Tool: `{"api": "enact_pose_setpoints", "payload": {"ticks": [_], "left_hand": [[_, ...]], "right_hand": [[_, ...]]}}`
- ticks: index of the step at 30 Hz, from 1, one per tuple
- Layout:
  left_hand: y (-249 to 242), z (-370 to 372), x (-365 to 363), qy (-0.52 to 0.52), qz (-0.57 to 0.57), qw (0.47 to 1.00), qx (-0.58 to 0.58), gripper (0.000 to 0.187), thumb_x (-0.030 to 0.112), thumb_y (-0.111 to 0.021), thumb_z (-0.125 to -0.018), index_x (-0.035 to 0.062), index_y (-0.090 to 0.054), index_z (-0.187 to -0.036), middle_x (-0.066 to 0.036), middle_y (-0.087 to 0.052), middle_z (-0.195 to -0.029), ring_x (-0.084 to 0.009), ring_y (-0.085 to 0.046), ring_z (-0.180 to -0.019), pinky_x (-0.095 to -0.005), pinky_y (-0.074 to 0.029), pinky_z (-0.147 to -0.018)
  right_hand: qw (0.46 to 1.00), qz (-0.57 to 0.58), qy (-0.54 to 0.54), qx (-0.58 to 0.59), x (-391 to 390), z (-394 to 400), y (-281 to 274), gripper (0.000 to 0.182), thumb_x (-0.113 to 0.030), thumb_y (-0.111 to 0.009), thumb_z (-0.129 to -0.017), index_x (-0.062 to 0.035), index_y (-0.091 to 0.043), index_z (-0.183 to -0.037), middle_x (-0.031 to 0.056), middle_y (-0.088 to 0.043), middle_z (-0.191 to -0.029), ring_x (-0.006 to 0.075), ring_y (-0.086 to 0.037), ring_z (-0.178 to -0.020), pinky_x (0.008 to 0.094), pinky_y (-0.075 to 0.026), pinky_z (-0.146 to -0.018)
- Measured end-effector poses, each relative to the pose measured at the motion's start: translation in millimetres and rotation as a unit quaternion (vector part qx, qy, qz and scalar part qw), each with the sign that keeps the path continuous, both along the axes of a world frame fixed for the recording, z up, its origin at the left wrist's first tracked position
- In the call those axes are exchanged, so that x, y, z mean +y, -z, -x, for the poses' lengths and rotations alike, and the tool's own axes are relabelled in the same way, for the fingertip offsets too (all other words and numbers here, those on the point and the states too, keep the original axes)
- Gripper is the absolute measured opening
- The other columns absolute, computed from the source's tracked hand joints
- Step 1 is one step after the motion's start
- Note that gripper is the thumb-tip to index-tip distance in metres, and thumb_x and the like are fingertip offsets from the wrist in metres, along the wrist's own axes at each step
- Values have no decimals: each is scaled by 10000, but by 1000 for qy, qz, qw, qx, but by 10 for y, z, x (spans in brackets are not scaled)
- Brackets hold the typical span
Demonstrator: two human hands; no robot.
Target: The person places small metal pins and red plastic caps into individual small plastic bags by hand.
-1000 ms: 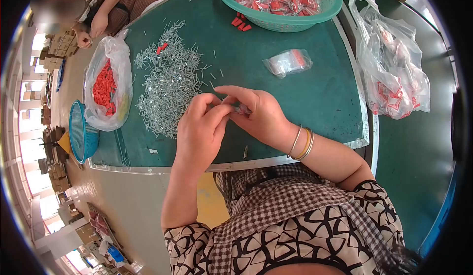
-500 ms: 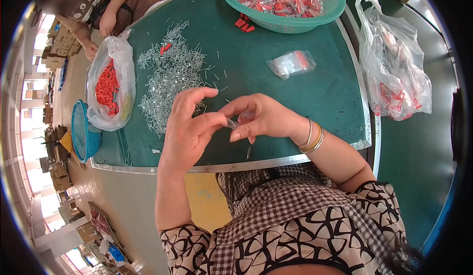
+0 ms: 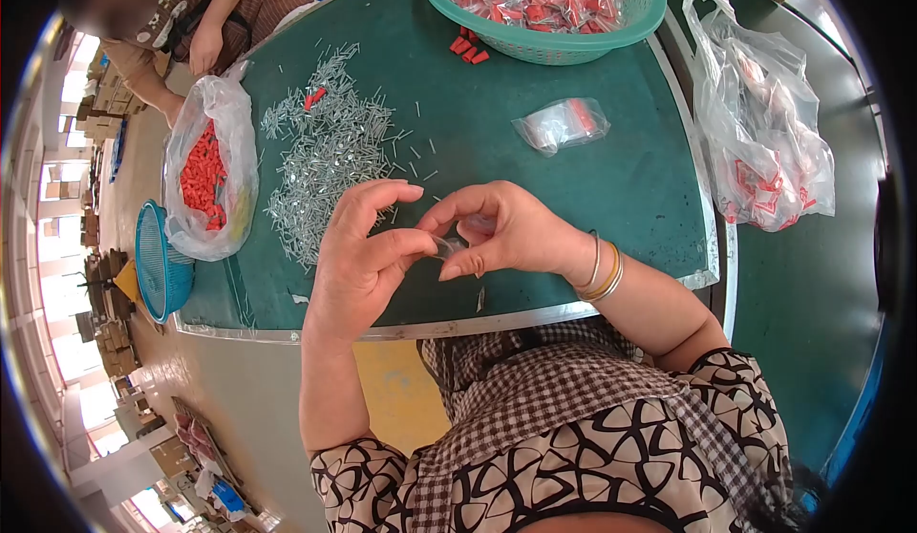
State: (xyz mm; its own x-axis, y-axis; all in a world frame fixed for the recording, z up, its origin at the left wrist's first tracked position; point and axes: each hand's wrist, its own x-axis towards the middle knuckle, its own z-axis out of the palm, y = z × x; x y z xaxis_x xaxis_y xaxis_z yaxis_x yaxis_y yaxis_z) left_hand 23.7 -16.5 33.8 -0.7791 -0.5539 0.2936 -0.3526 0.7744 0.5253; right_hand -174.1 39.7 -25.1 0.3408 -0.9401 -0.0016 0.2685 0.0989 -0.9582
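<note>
My left hand (image 3: pixel 351 261) and my right hand (image 3: pixel 511 232) meet over the near edge of the green table. Between their fingertips is a small clear plastic bag (image 3: pixel 446 246). My left thumb presses at the bag's edge while the left index finger arches above it. Curled fingers and thumb of my right hand pinch the other side; part of the bag is hidden in that palm. Just beyond my left hand lies a loose heap of metal screws (image 3: pixel 330 165), with a few red plastic plugs (image 3: pixel 314 98) on top.
A green basket (image 3: pixel 544 41) of filled packets stands at the far side, near loose red plugs (image 3: pixel 468 50). One packet (image 3: pixel 562 126) lies on the table. At left are a bag of red plugs (image 3: pixel 202 178), a blue basket (image 3: pixel 158 270) and another person (image 3: pixel 205 46). A plastic bag (image 3: pixel 764 132) lies right.
My fingers have shifted slightly around the small bag, which stays between both hands. At the far left, the other person's hand has moved behind the bag of red plugs.
</note>
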Motion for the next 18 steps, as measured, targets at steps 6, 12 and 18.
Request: {"api": "enact_pose_setpoints", "payload": {"ticks": [6,12,18], "left_hand": [[16,-15,3,-31,-33,999,16,210,8,-737,-707,101,-688,-889,-57,-591,-1155,-267,-586,-1016,-353,-495,-818],[93,148,-269,-187,-107,970,112,149,-13,-648,-817,47,-692,-945,-69,-667,-922,-169,-624,-785,-283,-499,-730],[538,893,-1153,-167,-44,983,57,128,84,-666,-823,17,-693,-928,-103,-658,-861,-220,-619,-705,-312,-494,-678]], "right_hand": [[984,88,73,136,22,-5,-28,432,-213,-867,-687,-82,-701,-1064,-15,-704,-850,55,-464,-608,231,-419,-545],[983,76,105,127,50,-28,-85,414,-183,-850,-703,-85,-697,-1075,10,-714,-925,83,-553,-661,234,-473,-573],[964,160,137,165,13,-26,-17,406,-173,-852,-710,-89,-698,-1077,5,-682,-911,54,-455,-543,212,-421,-498]]}}
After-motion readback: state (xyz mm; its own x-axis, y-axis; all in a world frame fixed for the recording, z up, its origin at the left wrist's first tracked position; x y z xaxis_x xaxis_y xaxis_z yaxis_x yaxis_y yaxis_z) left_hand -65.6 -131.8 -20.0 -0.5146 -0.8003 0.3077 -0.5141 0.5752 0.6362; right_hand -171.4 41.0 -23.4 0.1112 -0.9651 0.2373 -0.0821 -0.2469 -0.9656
